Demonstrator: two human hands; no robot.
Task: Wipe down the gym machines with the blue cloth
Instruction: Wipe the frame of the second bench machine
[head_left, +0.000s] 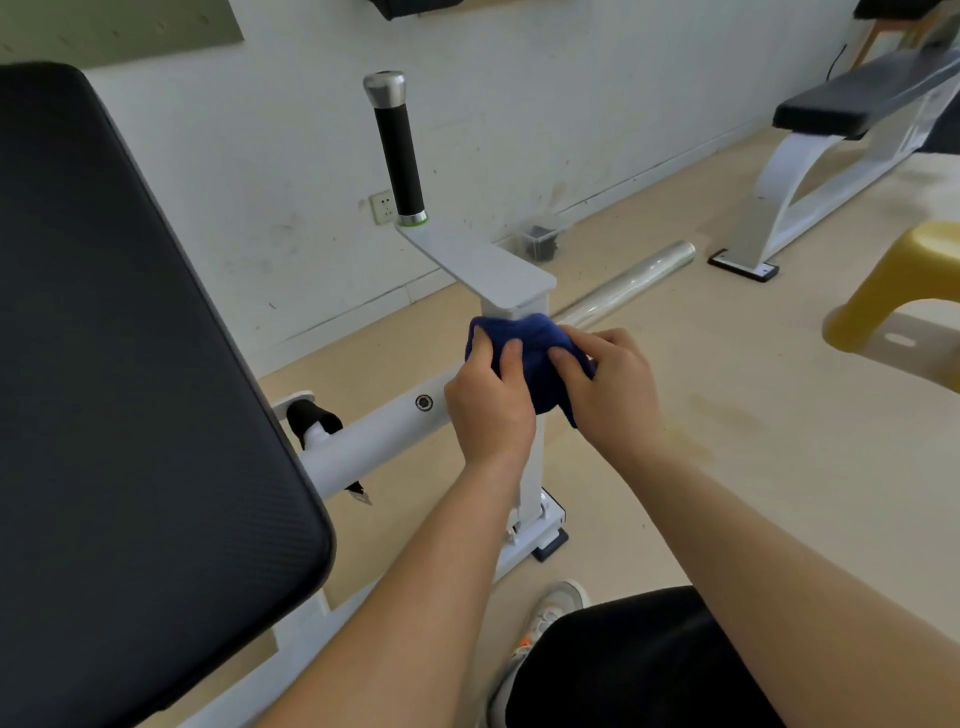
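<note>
A dark blue cloth (530, 345) is bunched against the white upright post (531, 467) of a gym machine, just below its flat white arm (483, 260). My left hand (488, 400) grips the cloth's left side, fingers curled over it. The cloth's right side is held by my right hand (605, 389), thumb and fingers pinching the fabric. A black handle with a silver cap (397, 150) stands upright at the far end of the white arm. The machine's black padded seat (130, 389) fills the left of the view.
A white horizontal frame tube (384, 431) runs from the seat to the post. A chrome bar (628, 283) lies on the floor behind. A second bench (831, 156) stands at the back right, a yellow plastic stool (904, 291) at the right edge. My knee and shoe (550, 618) are below.
</note>
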